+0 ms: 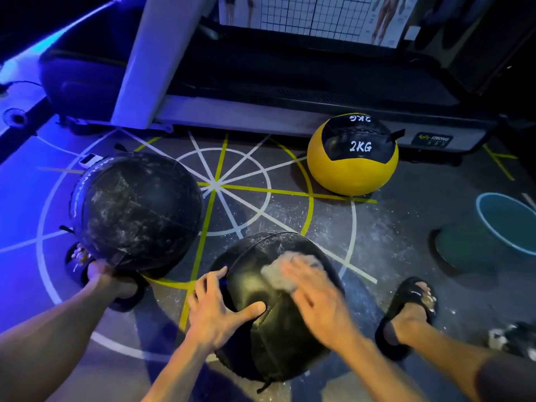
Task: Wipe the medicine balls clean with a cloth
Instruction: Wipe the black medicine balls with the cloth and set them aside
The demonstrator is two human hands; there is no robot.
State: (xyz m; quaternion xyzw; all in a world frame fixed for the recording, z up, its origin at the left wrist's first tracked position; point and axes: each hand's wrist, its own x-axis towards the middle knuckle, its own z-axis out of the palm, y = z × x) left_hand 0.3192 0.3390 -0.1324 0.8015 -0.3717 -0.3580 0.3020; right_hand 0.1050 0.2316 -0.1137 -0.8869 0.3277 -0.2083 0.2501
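Head view: at lower centre a black medicine ball (269,309) sits on the floor (391,227). Left hand (216,309) rests spread on its side, fingers relaxed; right hand (311,288) presses a grey cloth (280,275) flat on top, blurred.

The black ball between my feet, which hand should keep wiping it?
Right. The right hand already presses the cloth onto the near black ball, while the left hand is spread flat on its side, likely steadying it.
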